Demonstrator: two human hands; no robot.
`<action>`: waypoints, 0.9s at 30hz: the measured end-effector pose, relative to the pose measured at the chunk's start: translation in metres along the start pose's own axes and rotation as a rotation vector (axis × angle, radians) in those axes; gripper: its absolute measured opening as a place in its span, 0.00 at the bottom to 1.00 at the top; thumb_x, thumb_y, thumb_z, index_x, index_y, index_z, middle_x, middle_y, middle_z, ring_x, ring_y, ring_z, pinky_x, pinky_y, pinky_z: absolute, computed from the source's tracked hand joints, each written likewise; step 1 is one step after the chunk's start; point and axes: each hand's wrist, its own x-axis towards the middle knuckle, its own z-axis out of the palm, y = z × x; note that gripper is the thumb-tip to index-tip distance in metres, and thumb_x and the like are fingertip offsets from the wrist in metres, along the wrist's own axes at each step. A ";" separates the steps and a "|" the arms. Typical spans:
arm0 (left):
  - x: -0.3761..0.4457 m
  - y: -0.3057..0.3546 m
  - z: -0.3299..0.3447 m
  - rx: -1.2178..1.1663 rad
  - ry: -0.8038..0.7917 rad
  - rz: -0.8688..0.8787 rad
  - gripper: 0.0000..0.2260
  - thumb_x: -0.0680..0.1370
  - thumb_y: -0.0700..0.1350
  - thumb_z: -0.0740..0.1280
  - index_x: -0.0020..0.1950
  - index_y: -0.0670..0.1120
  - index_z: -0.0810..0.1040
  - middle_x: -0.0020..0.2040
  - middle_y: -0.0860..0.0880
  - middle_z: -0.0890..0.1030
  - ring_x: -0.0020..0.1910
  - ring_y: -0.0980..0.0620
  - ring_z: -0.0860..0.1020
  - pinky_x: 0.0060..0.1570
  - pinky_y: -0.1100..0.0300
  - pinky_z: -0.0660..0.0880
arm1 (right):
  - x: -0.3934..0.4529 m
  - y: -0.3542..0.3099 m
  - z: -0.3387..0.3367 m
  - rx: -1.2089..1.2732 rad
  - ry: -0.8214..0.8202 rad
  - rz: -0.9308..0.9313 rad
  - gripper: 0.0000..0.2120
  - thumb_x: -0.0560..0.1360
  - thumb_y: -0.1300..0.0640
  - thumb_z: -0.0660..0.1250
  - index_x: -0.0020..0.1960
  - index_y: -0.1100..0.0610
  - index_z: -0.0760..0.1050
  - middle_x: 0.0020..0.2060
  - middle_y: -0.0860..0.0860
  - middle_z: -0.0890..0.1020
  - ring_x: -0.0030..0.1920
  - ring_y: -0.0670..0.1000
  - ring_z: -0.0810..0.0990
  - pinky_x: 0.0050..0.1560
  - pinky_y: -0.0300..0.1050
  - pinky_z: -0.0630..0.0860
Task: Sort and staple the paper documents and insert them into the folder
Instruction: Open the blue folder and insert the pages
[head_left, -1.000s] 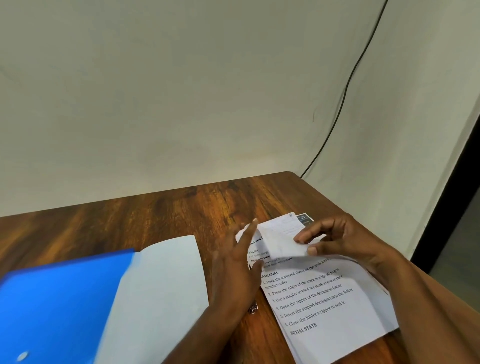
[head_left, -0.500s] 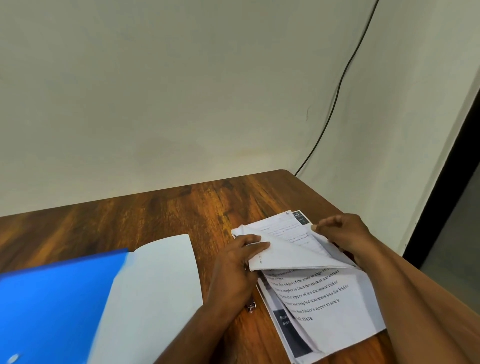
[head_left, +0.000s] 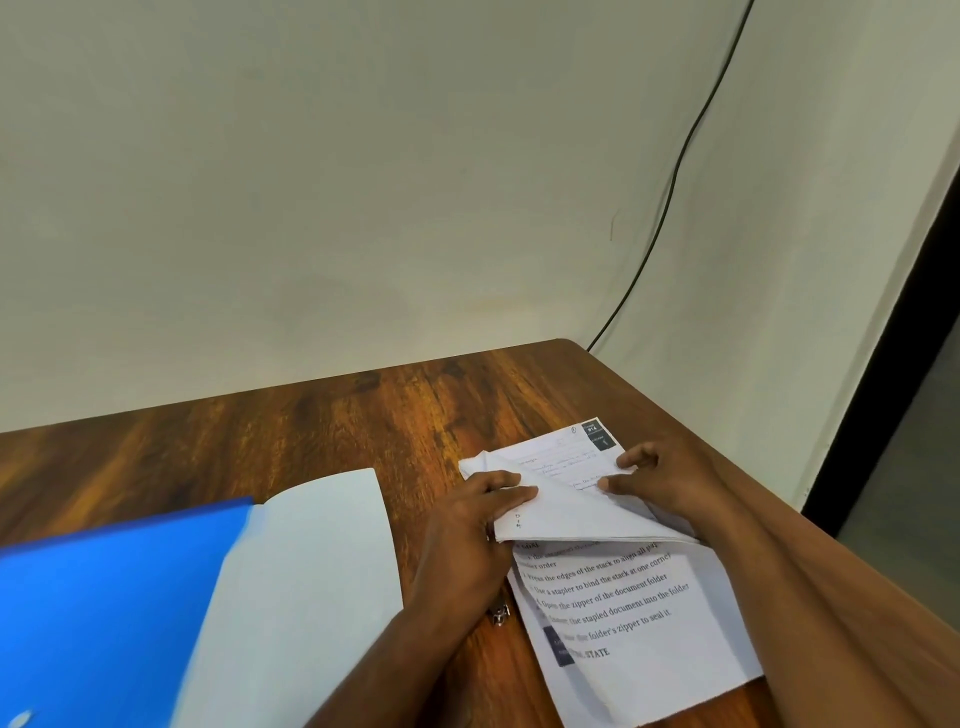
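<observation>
A stack of printed paper sheets (head_left: 628, 618) lies on the wooden desk at the right. Its top sheet (head_left: 571, 512) is folded back toward me, so its blank side faces up. My left hand (head_left: 467, 540) pinches the left part of that folded sheet. My right hand (head_left: 660, 480) presses on its right part near the stack's far edge. A blue folder (head_left: 104, 613) lies open at the left, with a pale inner flap (head_left: 306, 582). Under my left wrist a small metal object (head_left: 498, 616) shows; what it is I cannot tell.
The wooden desk (head_left: 311, 431) ends at a cream wall behind and drops off on the right. A black cable (head_left: 670, 197) runs down the wall to the desk's far right corner. A dark doorway edge stands at the far right.
The top sheet has been folded further down toward me and now lies flatter. My left hand took hold of its left edge, and my right hand moved down onto it.
</observation>
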 end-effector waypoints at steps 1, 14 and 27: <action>0.000 0.000 0.000 0.003 -0.004 0.005 0.21 0.75 0.36 0.76 0.64 0.55 0.86 0.67 0.56 0.81 0.67 0.59 0.77 0.64 0.69 0.75 | 0.001 0.000 0.000 -0.007 -0.007 0.021 0.19 0.60 0.56 0.88 0.46 0.57 0.84 0.41 0.49 0.84 0.42 0.47 0.80 0.44 0.41 0.75; -0.002 0.001 0.002 -0.059 0.055 -0.004 0.20 0.75 0.40 0.77 0.66 0.54 0.84 0.68 0.56 0.81 0.68 0.58 0.78 0.65 0.55 0.79 | 0.002 -0.002 0.004 0.123 -0.056 -0.055 0.07 0.73 0.65 0.78 0.41 0.66 0.82 0.35 0.54 0.86 0.38 0.55 0.85 0.44 0.49 0.80; 0.001 0.015 0.000 -0.067 -0.095 -0.124 0.59 0.70 0.51 0.83 0.82 0.67 0.40 0.82 0.64 0.56 0.75 0.65 0.67 0.58 0.76 0.71 | 0.003 -0.017 -0.019 -0.046 0.517 -0.422 0.02 0.80 0.55 0.71 0.49 0.52 0.81 0.37 0.49 0.86 0.38 0.56 0.83 0.43 0.54 0.81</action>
